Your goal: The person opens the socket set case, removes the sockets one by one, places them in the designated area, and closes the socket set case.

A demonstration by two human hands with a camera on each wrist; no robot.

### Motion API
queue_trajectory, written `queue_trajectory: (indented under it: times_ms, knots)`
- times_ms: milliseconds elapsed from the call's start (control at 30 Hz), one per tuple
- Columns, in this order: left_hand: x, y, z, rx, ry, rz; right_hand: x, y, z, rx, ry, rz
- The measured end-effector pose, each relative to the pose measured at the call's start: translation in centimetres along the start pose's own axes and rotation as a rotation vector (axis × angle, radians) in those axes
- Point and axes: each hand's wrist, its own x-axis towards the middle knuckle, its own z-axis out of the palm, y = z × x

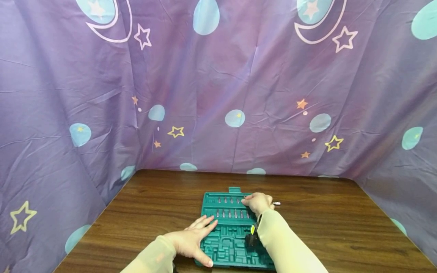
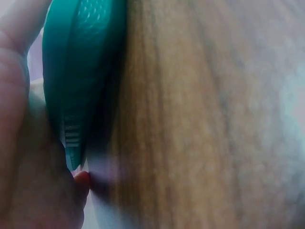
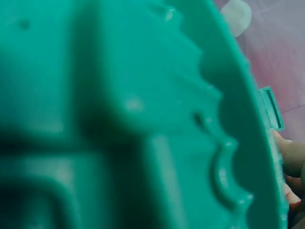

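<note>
A green plastic bit case (image 1: 223,244) lies unfolded on the table, with two rows of small metal bits (image 1: 235,214) in its far half and moulded hollows in its near half. My left hand (image 1: 191,239) rests along the case's left edge, fingers spread and thumb at the near corner. At the far right corner my right hand (image 1: 259,203) has its fingers bent down beside the far row of bits. From that hand's right side sticks out a slim silver-ended rod (image 1: 277,203); the hand hides the rest of it. Whether the fingertips also touch a bit is hidden.
The brown wooden table (image 1: 164,201) extends around the case on both sides. A purple cloth (image 1: 211,87) with stars and moons hangs behind and at both sides. The case's latch tab (image 1: 234,189) points toward the back.
</note>
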Motion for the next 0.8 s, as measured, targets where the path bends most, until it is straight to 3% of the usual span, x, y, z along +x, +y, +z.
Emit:
queue_trajectory:
  times_ms: [300, 567, 800]
  knots:
    - [-0.1, 0.0, -0.2, 0.006, -0.004, 0.000, 0.4, 0.3, 0.4, 0.075, 0.055, -0.039]
    - [0.1, 0.3, -0.3, -0.002, -0.015, 0.003, 1.2, 1.0, -2.1, 0.394, -0.061, -0.129]
    - [-0.1, 0.4, -0.3, -0.013, -0.012, 0.001, 1.7, 3.0, -5.8, 0.285, -0.099, -0.266]
